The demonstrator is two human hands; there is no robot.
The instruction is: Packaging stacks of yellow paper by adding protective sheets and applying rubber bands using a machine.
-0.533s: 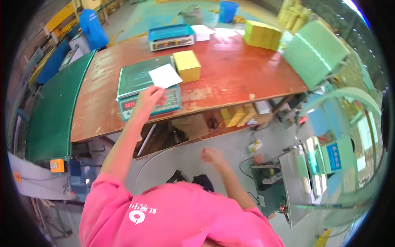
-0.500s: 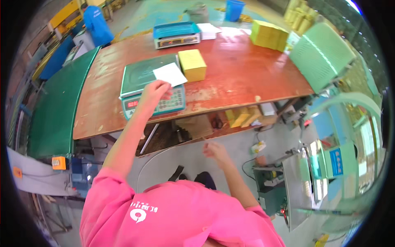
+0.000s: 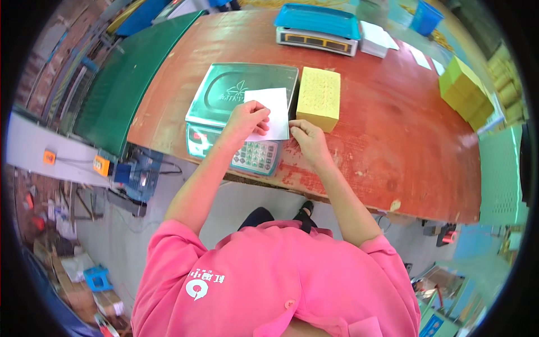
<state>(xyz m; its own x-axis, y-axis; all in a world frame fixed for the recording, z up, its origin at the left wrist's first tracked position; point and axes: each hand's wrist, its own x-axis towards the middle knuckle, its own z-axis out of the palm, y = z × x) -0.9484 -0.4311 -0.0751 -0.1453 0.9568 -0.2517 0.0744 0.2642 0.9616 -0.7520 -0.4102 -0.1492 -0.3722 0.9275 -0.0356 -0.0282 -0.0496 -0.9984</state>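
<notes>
My left hand (image 3: pixel 249 121) has its fingers closed on a white sheet of paper (image 3: pixel 272 104). The sheet lies over the front right part of the silver weighing plate (image 3: pixel 224 92) and partly above the keypad of a teal scale (image 3: pixel 259 156). At the sheet's right edge is my right hand (image 3: pixel 310 137), its thumb and forefinger pinched together. Whether they grip the edge or something small, I cannot make out. A yellow stack of paper (image 3: pixel 319 96) stands just beyond the right hand, beside the scale.
The scale stands on a worn red table (image 3: pixel 387 129). Farther back are a second scale with a blue tray (image 3: pixel 317 21), a white stack (image 3: pixel 376 39) and yellow blocks (image 3: pixel 466 90). A green surface (image 3: pixel 132 84) adjoins on the left; a pale green panel (image 3: pixel 502 174) rises at the right.
My right hand has come up from below the table edge to the sheet's right side. The left hand still holds the sheet. The view has shifted closer to the table.
</notes>
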